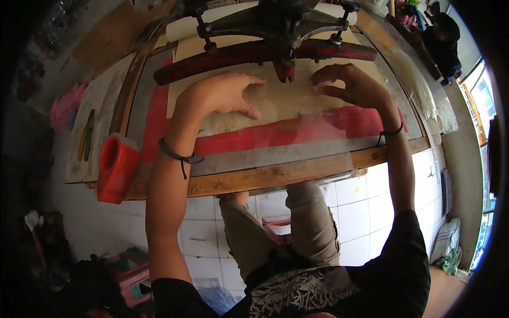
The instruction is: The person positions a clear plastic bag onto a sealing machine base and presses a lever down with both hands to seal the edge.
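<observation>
My left hand (229,95) hovers over the left half of a tan sheet (212,122), thumb and fingers curved with a gap between them. Across from it, my right hand (354,87) is bent at the wrist over the sheet's right half, its fingers curled and apart. Neither hand visibly grips anything. Between and below them a faint, see-through film (307,153) reaches toward the near table edge; whether fingertips touch it I cannot tell. Beneath the tan sheet shows a red sheet (233,140). Just beyond my hands hangs a dark metal clamp (289,24) with a worn red bar (228,57).
An orange-red plastic holder (114,169) sits at the table's left corner. Green-handled tools (87,135) lie on a side board. A pale roll (233,18) rests behind the clamp, and whitish strips (419,79) lie at right. A wooden edge (275,174) borders the table before me.
</observation>
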Demonstrator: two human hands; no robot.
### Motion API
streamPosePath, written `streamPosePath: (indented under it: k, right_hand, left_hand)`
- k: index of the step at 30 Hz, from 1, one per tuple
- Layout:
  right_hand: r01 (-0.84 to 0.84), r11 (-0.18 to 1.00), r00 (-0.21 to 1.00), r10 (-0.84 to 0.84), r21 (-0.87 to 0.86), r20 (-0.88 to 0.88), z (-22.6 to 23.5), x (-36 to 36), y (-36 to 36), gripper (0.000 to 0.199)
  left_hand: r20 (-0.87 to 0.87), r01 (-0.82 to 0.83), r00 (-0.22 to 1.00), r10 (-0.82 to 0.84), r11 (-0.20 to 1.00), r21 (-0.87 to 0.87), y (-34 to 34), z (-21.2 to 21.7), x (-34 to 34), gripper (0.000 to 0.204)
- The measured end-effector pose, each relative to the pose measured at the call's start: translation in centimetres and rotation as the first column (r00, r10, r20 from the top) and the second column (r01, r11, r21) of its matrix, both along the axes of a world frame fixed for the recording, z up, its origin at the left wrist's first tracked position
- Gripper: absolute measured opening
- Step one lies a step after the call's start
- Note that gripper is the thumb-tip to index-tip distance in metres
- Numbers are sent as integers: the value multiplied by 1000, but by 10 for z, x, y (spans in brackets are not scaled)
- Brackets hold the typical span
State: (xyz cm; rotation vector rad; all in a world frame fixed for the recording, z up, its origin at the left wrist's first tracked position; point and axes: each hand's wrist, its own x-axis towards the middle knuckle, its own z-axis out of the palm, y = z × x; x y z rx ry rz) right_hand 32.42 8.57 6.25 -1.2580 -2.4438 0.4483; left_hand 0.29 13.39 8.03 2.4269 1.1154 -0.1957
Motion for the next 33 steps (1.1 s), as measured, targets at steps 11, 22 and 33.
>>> streamPosePath:
  k: [11,22,33]
  right_hand:
    - [41,985,985,-69,170,157,-10,16,-3,32]
    - [8,999,993,-12,34,118,5,21,-6,31]
    - [51,998,981,-58,42,184,-12,27,-16,67]
  left_hand:
    - [51,-2,999,-11,966,259,5,-32,3,85]
    - [-83,-13,996,36,965,263,-14,-16,13,73]
    - [-90,-40,993,80,925,378,-28,-19,23,66]
